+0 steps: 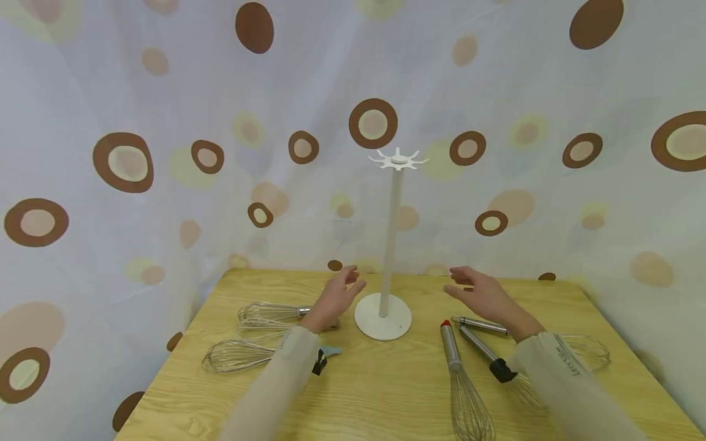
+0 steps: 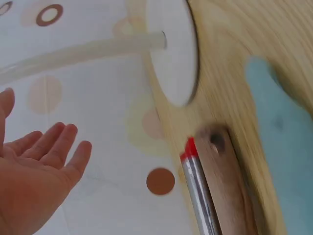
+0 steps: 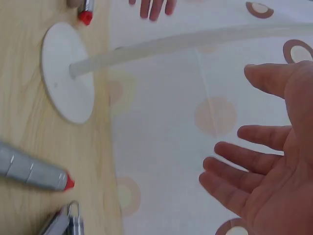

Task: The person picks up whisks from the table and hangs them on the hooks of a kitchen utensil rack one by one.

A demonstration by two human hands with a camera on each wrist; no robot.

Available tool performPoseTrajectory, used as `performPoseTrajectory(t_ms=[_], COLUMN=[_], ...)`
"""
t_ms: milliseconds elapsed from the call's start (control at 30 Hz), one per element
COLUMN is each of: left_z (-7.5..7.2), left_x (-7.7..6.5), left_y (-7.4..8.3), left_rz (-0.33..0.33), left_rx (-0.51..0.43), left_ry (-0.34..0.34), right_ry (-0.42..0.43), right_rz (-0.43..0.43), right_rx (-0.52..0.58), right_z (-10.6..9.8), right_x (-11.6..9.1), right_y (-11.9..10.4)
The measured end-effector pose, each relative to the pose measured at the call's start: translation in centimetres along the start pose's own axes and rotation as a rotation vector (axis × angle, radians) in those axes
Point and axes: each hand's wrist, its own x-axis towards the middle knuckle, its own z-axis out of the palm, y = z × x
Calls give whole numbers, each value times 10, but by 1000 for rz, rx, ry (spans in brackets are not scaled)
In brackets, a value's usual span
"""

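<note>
A white stand with a round base (image 1: 398, 324), a pole (image 1: 391, 233) and a star-like top of prongs (image 1: 398, 161) rises mid-table. My left hand (image 1: 333, 301) hovers left of the pole, fingers spread and holding nothing. On the other side, my right hand (image 1: 488, 299) is raised with fingers apart, also holding nothing. Wire whisks lie below the left forearm, one with a light blue handle (image 2: 279, 132), another with a brown handle (image 2: 227, 176), a third with a red-tipped metal handle (image 2: 198, 196). By the right forearm lie a red-tipped whisk (image 1: 466, 392) and a black-collared whisk (image 1: 485, 349).
Another metal-handled whisk (image 1: 485, 325) lies partly hidden under the right forearm, its wires (image 1: 592, 352) showing beyond the sleeve. The wooden table (image 1: 380, 398) ends at a hanging cloth (image 1: 331, 73) with brown circles, which closes off the back and sides.
</note>
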Motion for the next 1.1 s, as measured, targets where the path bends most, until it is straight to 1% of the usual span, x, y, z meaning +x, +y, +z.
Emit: performPoseTrajectory(t_ms=[67,167,233,333,467,700,900,1000,1100], left_z=[6,13,18,26,35,45,51,56,58], left_x=[5,14,19,26,33,39,44,48,50], left_y=[4,12,17,22,26,28,27,25,24], left_rz=[0,-1,-7,8,50,81,133,137,120], left_rx=[-77,-156,-181,-199,-206,-217,-209,-195,-199], left_ry=[20,43,46,35,42,125,165,185,189], right_ry=[16,40,48,56,70,82,128,133,144], right_rz=[-13,-36,-39,-38,-47,-81,-88,-77,-71], right_rx=[31,82,125,190,262,373,432,461,501], right_z=[1,2,2,2,5,5,4,4,3], right_x=[7,18,23,32,44,64,78,84,92], right_y=[-7,-18,-26,-36,-48,-71,-88,-94,-100])
